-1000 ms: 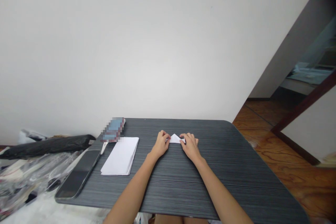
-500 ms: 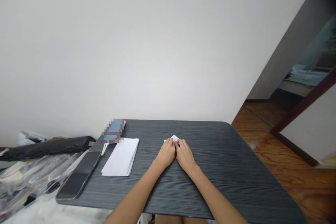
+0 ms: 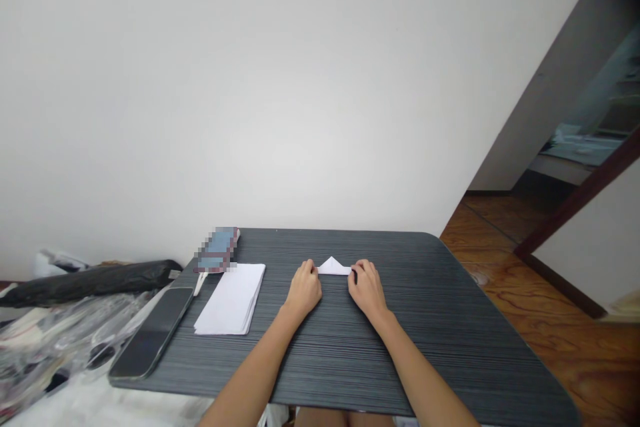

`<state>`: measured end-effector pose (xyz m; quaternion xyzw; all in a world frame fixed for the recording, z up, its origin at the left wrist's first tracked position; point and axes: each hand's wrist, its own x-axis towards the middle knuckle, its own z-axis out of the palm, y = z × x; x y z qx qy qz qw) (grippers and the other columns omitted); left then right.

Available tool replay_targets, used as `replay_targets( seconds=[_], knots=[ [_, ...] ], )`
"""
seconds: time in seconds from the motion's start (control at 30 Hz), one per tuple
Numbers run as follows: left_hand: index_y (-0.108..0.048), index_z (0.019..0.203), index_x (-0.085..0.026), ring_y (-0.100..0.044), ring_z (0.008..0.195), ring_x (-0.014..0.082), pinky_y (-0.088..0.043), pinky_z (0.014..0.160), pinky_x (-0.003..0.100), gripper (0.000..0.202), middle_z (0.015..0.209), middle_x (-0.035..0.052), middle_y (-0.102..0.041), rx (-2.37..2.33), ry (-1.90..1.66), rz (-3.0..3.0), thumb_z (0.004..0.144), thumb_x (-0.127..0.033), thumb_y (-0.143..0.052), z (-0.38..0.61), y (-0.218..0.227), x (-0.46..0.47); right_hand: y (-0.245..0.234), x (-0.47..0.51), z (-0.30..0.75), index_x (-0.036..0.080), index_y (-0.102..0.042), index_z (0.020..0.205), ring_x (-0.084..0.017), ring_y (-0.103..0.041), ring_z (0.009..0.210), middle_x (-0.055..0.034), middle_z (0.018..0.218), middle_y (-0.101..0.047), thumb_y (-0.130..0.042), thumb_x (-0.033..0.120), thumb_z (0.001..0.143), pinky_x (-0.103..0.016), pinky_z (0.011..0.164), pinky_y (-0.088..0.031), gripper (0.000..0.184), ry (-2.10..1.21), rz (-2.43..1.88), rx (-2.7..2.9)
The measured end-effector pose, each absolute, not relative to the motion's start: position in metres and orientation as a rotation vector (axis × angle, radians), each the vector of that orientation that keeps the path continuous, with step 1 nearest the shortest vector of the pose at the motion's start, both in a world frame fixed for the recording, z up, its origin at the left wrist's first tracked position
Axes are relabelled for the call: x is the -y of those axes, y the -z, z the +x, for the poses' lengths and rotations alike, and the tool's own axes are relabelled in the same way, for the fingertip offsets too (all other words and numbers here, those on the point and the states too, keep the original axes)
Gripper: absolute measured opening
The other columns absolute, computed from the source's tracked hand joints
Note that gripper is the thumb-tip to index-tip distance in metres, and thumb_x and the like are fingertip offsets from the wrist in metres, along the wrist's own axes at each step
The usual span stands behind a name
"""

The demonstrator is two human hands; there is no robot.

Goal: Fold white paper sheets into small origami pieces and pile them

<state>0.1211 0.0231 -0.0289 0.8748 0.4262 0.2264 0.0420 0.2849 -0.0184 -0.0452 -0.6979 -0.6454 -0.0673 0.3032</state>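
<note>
A small white folded paper, pointed like a triangle, lies on the dark striped table a little beyond its middle. My left hand rests at the paper's left corner with its fingers curled and pressing on it. At the right corner sits my right hand, fingers likewise curled down on the paper's edge. Both hands lie palm down on the tabletop, with the paper showing between them.
A stack of white sheets lies to the left, with a dark phone at the table's left edge and a blurred blue object behind. A long black bundle and clear plastic lie off the table's left. Wooden floor is on the right.
Half a second ago my hands were together over the paper's middle; they have slid apart to its two corners, uncovering the triangle.
</note>
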Motion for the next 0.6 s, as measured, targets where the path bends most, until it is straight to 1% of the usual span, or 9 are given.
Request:
replay_targets(
  seconds=[0.07, 0.1, 0.17, 0.23, 0.3, 0.47, 0.6],
  knots=[
    [-0.057, 0.083, -0.012, -0.043, 0.085, 0.0193, -0.039, 0.077, 0.035, 0.025, 0.089, 0.0097, -0.046, -1.250, -0.738, 2.696, 0.073, -0.006, -0.035, 0.120, 0.029, -0.024, 0.047, 0.011, 0.286, 0.015, -0.055, 0.098, -0.022, -0.041, 0.090, -0.0103, 0.095, -0.047, -0.040, 0.027, 0.078, -0.034, 0.076, -0.034, 0.028, 0.134, -1.828, 1.677],
    [-0.057, 0.085, -0.013, -0.043, 0.085, 0.0189, -0.039, 0.077, 0.035, 0.026, 0.089, 0.0092, -0.046, -1.232, -0.756, 2.696, 0.074, -0.006, -0.035, 0.120, 0.029, -0.025, 0.048, 0.007, 0.286, 0.017, -0.054, 0.100, -0.022, -0.040, 0.092, -0.0099, 0.097, -0.047, -0.042, 0.031, 0.077, -0.034, 0.076, -0.034, 0.030, 0.103, -1.816, 1.682],
    [-0.057, 0.089, -0.015, -0.043, 0.086, 0.0183, -0.039, 0.077, 0.034, 0.028, 0.090, 0.0082, -0.046, -1.209, -0.787, 2.678, 0.074, -0.006, -0.035, 0.120, 0.031, -0.027, 0.051, 0.002, 0.288, 0.020, -0.055, 0.096, -0.022, -0.040, 0.094, -0.0081, 0.097, -0.047, -0.046, 0.035, 0.075, -0.034, 0.076, -0.034, 0.028, 0.028, -1.796, 1.707],
    [-0.057, 0.091, -0.016, -0.043, 0.086, 0.0178, -0.038, 0.078, 0.034, 0.029, 0.089, 0.0075, -0.047, -1.185, -0.828, 2.640, 0.075, -0.005, -0.035, 0.122, 0.035, -0.031, 0.053, -0.001, 0.290, 0.022, -0.056, 0.089, -0.021, -0.040, 0.093, -0.0060, 0.095, -0.048, -0.049, 0.034, 0.072, -0.034, 0.075, -0.034, 0.022, -0.042, -1.788, 1.722],
    [-0.058, 0.092, -0.016, -0.044, 0.086, 0.0172, -0.039, 0.078, 0.034, 0.029, 0.088, 0.0072, -0.048, -1.170, -0.891, 2.585, 0.076, -0.006, -0.036, 0.123, 0.039, -0.036, 0.054, -0.002, 0.291, 0.023, -0.056, 0.086, -0.020, -0.041, 0.092, -0.0050, 0.095, -0.048, -0.051, 0.033, 0.070, -0.034, 0.075, -0.033, 0.019, -0.089, -1.799, 1.716],
    [-0.058, 0.094, -0.017, -0.045, 0.083, 0.0165, -0.040, 0.077, 0.034, 0.026, 0.086, 0.0060, -0.050, -1.190, -0.989, 2.450, 0.076, -0.010, -0.041, 0.124, 0.048, -0.046, 0.053, -0.001, 0.288, 0.022, -0.052, 0.098, -0.024, -0.039, 0.096, -0.0073, 0.101, -0.047, -0.055, 0.036, 0.066, -0.037, 0.078, -0.028, 0.035, -0.113, -1.807, 1.680],
    [-0.055, 0.099, -0.017, -0.046, 0.080, 0.0162, -0.040, 0.076, 0.033, 0.028, 0.082, 0.0053, -0.051, -1.224, -0.977, 2.407, 0.074, -0.010, -0.044, 0.123, 0.048, -0.048, 0.050, 0.001, 0.283, 0.022, -0.051, 0.093, -0.023, -0.041, 0.093, -0.0057, 0.097, -0.050, -0.057, 0.031, 0.064, -0.036, 0.077, -0.029, 0.031, -0.183, -1.774, 1.638]
  ],
)
